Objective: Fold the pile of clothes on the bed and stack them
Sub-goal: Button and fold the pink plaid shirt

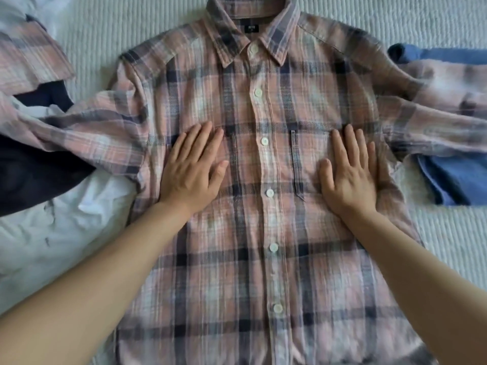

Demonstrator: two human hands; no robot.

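A pink and navy plaid shirt [266, 206] lies buttoned and front-up on the bed [105, 35], collar away from the person. Both hands rest flat on its chest, each grip spread, fingers straight, pinching nothing. The left hand [192, 169] presses just left of the button placket; the right hand [347, 175] lies on the chest pocket across the placket. Beyond the left hand, one sleeve trails over a heap of white and dark clothes [39, 180]. Beyond the right hand, the other sleeve crosses a blue garment [453, 180].
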